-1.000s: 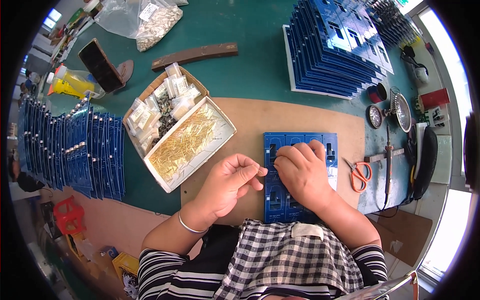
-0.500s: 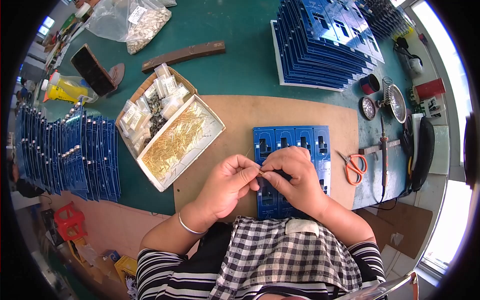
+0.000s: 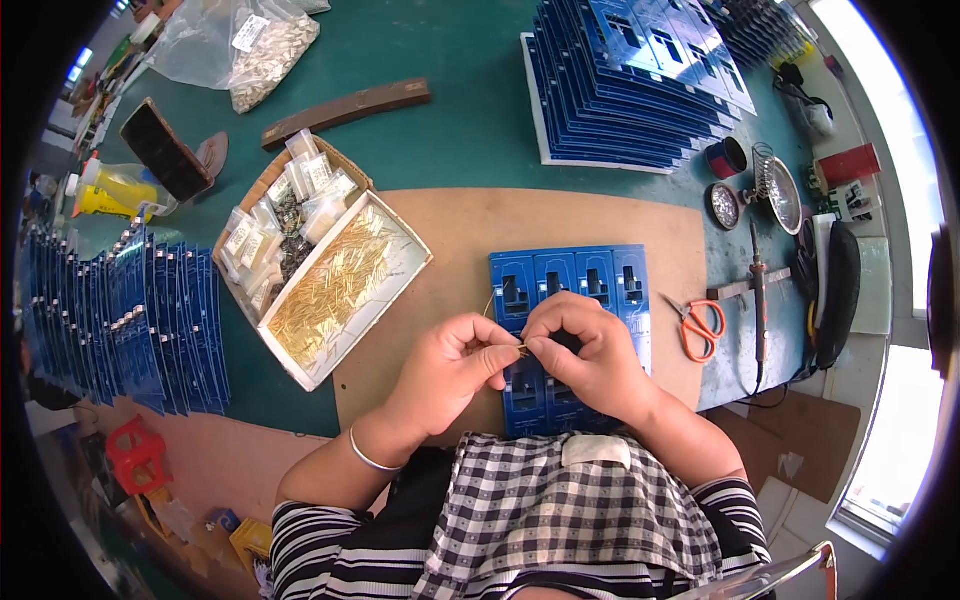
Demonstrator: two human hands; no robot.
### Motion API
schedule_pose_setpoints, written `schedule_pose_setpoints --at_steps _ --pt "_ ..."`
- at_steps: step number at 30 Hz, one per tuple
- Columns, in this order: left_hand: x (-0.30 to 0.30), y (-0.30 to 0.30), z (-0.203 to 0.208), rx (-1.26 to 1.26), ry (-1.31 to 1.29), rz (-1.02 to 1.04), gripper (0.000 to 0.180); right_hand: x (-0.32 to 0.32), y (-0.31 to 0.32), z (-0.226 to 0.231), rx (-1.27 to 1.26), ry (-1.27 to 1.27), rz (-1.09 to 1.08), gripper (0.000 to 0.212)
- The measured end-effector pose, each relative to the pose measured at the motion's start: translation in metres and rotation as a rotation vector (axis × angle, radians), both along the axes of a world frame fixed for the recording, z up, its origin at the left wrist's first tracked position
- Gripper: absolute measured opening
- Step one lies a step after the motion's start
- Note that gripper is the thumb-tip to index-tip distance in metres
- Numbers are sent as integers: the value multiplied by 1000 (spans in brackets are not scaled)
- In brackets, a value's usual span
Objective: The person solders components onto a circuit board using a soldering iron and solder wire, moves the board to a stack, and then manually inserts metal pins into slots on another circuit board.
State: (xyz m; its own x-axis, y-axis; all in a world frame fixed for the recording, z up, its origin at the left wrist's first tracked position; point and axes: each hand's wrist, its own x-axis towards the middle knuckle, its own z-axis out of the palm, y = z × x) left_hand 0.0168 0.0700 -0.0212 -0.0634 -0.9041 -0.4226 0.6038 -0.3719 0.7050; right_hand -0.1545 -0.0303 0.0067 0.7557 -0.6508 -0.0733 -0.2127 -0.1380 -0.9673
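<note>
The left bare hand's [image 3: 450,368] grip was pinched together on thin, gold-coloured metal pins [image 3: 523,350], with the right bare hand's [image 3: 588,358] grip closed on them too. These pins were held above the left part of a flat, rectangular blue circuit board [image 3: 543,400], partly hidden by the right hand, on a flat brown sheet [image 3: 450,235] over the green tabletop [image 3: 470,130]. A shallow white cardboard tray [image 3: 397,266] of loose gold-coloured pieces [image 3: 335,290] stood to the left; orange-handled metal scissors [image 3: 689,320] lay right.
</note>
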Motion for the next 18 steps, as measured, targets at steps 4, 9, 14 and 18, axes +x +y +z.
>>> schedule_pose_setpoints --at_steps 4,9,14,18 --pt "-5 -1 -1 -54 -223 -31 6 -8 -4 -2 -280 65 -134 8" --pt "3 2 -4 -72 -231 -8 7 -26 -17 -9 -540 217 -208 13" --pt "3 1 -4 -97 -259 -24 7 -23 -13 -16 -648 273 -218 13" --pt "3 2 -4 -97 -268 -14 6 -22 -15 -17 -681 293 -195 14"
